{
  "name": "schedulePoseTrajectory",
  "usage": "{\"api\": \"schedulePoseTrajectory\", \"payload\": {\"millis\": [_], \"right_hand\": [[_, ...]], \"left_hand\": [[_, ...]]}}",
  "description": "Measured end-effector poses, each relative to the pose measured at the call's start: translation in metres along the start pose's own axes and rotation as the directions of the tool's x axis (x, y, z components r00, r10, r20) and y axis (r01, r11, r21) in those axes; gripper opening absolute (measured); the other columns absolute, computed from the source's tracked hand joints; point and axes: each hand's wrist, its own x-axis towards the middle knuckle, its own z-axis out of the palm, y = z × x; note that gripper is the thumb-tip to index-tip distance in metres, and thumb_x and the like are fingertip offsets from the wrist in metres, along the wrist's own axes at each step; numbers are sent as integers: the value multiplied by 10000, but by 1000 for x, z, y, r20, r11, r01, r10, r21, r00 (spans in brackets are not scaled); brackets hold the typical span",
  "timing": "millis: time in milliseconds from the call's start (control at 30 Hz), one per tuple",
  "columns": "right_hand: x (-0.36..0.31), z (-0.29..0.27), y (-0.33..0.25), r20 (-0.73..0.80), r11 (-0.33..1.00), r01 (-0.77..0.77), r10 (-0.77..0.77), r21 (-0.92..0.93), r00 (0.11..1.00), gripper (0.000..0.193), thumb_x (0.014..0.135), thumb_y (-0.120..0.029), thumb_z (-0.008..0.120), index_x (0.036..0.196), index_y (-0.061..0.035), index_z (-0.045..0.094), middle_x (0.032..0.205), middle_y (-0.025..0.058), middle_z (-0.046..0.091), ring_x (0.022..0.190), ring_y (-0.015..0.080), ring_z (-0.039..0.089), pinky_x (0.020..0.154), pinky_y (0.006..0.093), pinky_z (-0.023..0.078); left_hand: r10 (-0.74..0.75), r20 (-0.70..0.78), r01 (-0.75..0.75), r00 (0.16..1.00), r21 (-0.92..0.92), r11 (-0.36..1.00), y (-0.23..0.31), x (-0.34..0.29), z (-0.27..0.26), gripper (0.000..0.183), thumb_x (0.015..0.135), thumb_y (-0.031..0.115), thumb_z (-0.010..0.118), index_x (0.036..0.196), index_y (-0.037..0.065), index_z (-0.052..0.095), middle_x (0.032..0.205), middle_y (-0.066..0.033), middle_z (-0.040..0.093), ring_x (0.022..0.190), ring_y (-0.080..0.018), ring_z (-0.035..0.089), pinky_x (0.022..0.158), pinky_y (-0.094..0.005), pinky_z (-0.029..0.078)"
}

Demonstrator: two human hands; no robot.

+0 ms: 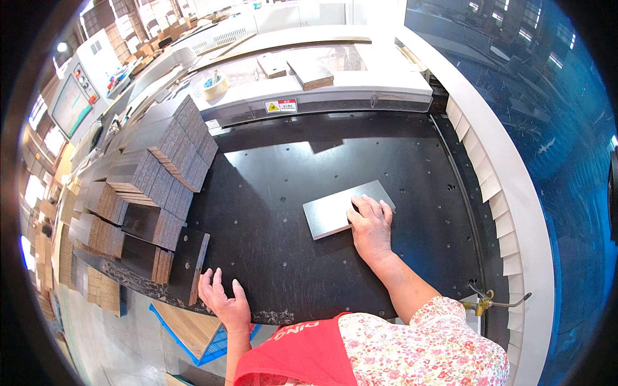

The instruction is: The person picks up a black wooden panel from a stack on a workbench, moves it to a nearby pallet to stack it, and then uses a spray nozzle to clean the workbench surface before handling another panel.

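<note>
Black table [273, 257]; right hand [372, 230] curled on silvery rectangular board [327, 213], grip unclear; left hand [228, 305] spread

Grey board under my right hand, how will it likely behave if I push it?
The board shows a straight, thick edge, so it's probably stiff. Broad and flat, it seems unlikely to roll or tip. The black table looks glossy, so the board may slide easily.

Black counter [277, 257], its surface dotted with small holes, spanning the centre of the frame. Directly on it: a pale grey rectangular board [328, 211], right of centre; stacked particleboard pieces [183, 132], left; a brown-edged dark panel [199, 270], lower left.
</note>
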Motion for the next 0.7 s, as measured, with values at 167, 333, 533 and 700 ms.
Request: {"api": "schedulePoseTrajectory", "payload": {"millis": [167,333,533,700], "right_hand": [[0,0,0,6,1000,4,-4,-5,1000,187,793,-127,614,967,-134,681,1244,35,580,1234,223,482,1072,469,278],[-1,1,0,17,1000,-6,6,11,1000,206,785,-97,626,983,-128,676,1252,37,578,1241,229,480,1079,470,270],[0,-2,-1,29,1000,0,0,-6,1000,196,801,-123,613,985,-127,679,1253,42,573,1242,230,477,1076,469,271],[-1,-2,0,33,1000,-1,1,4,999,201,799,-115,611,987,-124,680,1259,44,570,1246,230,473,1077,471,268]], "left_hand": [[0,-2,0,1000,-22,1000,-1,0,1,443,774,61,661,1206,-2,588,1311,-180,507,1256,-369,416,1073,-479,308],[6,7,-6,1000,-22,1000,-1,0,1,438,776,60,662,1204,-2,588,1309,-179,509,1253,-369,419,1070,-479,311],[7,1,-7,1000,-22,1000,0,1,0,436,774,59,670,1199,1,591,1306,-178,513,1253,-367,421,1070,-476,312],[3,-1,-4,1000,-17,1000,0,0,1,428,774,61,674,1191,3,597,1304,-174,516,1250,-365,425,1067,-475,315]]}}
